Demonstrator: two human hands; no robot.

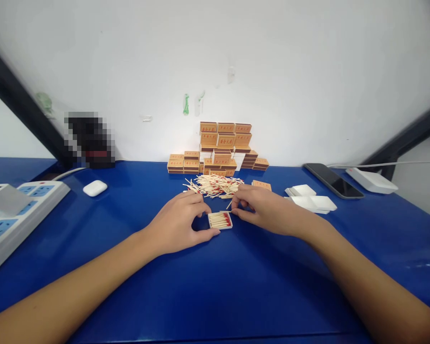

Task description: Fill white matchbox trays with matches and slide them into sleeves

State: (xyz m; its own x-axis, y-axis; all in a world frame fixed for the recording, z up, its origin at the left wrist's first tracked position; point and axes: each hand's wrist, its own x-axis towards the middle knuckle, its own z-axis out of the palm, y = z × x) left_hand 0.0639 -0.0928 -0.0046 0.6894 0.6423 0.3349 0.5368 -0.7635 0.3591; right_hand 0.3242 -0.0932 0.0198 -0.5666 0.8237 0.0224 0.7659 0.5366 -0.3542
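Note:
A small white matchbox tray lies on the blue table, with a row of red-headed matches in it. My left hand grips the tray from the left, its thumb along the near edge and its index finger by the far left corner. At the tray's far right corner, my right hand pinches a match between thumb and fingertips, over the tray's far edge. Just behind both hands spreads a heap of loose matches, partly covered by my fingers.
Stacked matchboxes stand against the white wall. One more matchbox lies behind my right hand. To the right are white empty trays, a phone and a white box-shaped device. A power strip and white earbud case lie left.

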